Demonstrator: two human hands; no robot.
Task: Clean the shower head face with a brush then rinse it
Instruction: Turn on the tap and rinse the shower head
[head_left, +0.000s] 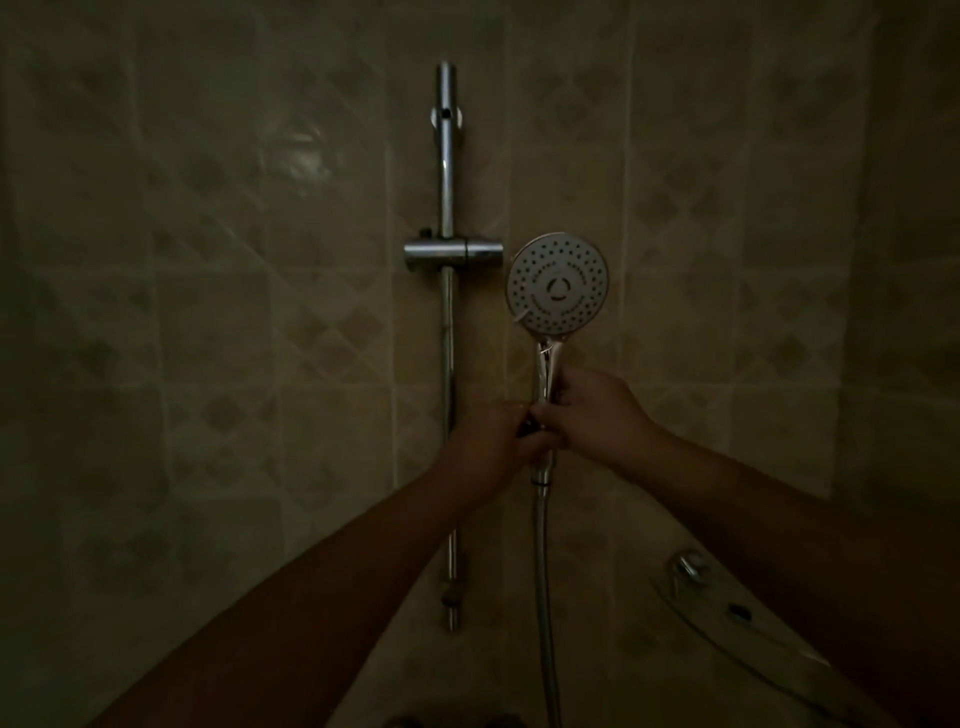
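Dim beige patterned wall tiles fill the frame in front of you, lit poorly enough that fine detail is lost. Just right of centre you hold up the round grey shower head with its chrome handle, upright, its nozzle-dotted face turned toward you and standing clear above both your hands. The handle runs down from the face and disappears between your fingers; its lower end shows again beneath them, where the ribbed silver metal hose hangs down to the bottom edge of the frame.

Your right hand is clenched around the middle of the handle, knuckles toward you, with the forearm coming in from the lower right corner. Your left hand sits just lower and left of it, touching the right hand, fingers curled in against the handle. Something small and dark shows between the two hands, but you cannot tell what it is. Your left forearm rises from the lower left of the frame.

Left of the shower head, apart from it, the vertical chrome slide rail is fixed to the wall, with its chrome holder bracket level with the top of the face. At lower right, a chrome fitting sits on a pale curved ledge.
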